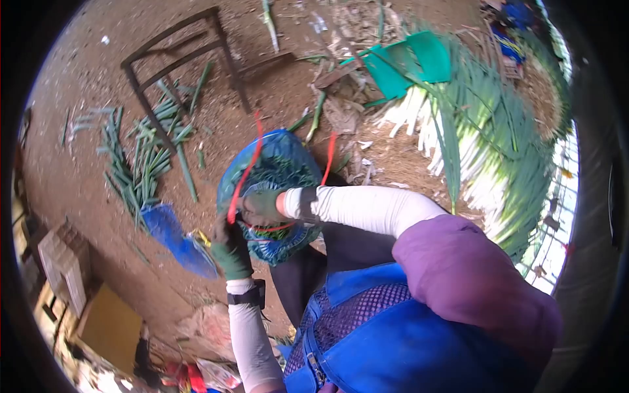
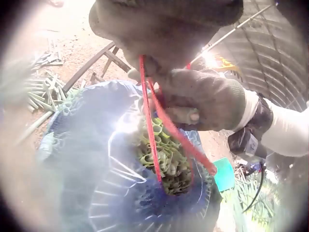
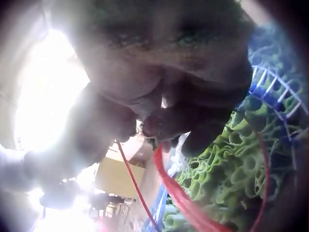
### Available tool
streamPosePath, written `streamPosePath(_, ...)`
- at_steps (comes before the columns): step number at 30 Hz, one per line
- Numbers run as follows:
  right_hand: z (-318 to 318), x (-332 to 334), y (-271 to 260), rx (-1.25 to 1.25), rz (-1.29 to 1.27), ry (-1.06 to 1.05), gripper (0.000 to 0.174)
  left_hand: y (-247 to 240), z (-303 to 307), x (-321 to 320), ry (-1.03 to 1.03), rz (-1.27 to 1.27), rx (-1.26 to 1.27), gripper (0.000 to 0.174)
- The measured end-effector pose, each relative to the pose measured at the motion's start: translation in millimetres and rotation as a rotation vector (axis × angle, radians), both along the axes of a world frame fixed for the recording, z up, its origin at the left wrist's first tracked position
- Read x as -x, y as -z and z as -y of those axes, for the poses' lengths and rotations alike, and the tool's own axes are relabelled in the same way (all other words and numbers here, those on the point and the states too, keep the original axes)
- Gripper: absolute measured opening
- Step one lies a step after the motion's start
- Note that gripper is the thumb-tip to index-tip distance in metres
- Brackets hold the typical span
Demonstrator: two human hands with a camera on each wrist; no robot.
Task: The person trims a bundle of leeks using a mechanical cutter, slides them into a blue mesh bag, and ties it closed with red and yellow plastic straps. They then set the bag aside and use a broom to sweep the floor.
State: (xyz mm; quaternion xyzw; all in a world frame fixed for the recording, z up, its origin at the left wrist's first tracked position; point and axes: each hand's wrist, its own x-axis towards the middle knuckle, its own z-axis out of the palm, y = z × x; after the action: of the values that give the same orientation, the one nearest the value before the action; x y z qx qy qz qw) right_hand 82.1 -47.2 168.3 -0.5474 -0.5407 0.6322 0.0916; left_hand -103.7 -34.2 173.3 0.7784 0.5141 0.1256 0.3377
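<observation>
A blue mesh bag [image 1: 288, 154] packed with cut green leaf tops [image 3: 236, 166] stands upright in front of the person's knees. Its gathered mouth leaves the hollow cut ends showing. Red string [image 1: 247, 171] runs across this opening, with loose lengths rising beside the bag. Above the mouth, the gloved left hand [image 1: 230, 252] pinches the string between thumb and fingers. Close against it, the gloved right hand [image 1: 263, 206] also pinches the string, its fingers bent. In the right wrist view the fingertips of both hands meet where the red strands [image 3: 181, 193] come together.
A dark metal frame [image 1: 221, 49] stands beyond the bag. Cut green leaves [image 1: 147, 164] and a blue sack [image 1: 177, 239] lie at left. Long white-stemmed leek-like vegetables [image 1: 485, 157] are heaped at right beside a green plastic piece [image 1: 393, 69]. A wooden box [image 1: 62, 265] stands at lower left.
</observation>
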Motion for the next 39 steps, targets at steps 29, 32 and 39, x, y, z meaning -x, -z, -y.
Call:
streamPosePath(29,34.6,-57.0,-3.9,-0.576,-0.011,0.488,0.010,-9.9,41.2,14.2,-0.702,0.827,0.772,0.036)
streamPosePath(32,30.4,-5.7,1.5,0.009,-0.790,0.862,0.008,-2.3,18.7,9.4,-0.031,0.117,0.045,0.034)
streamPosePath(39,40.4,-21.4,32.1,0.324,-1.009,0.968,0.012,-8.6,33.0,0.1,-0.027,0.179,0.141,0.032)
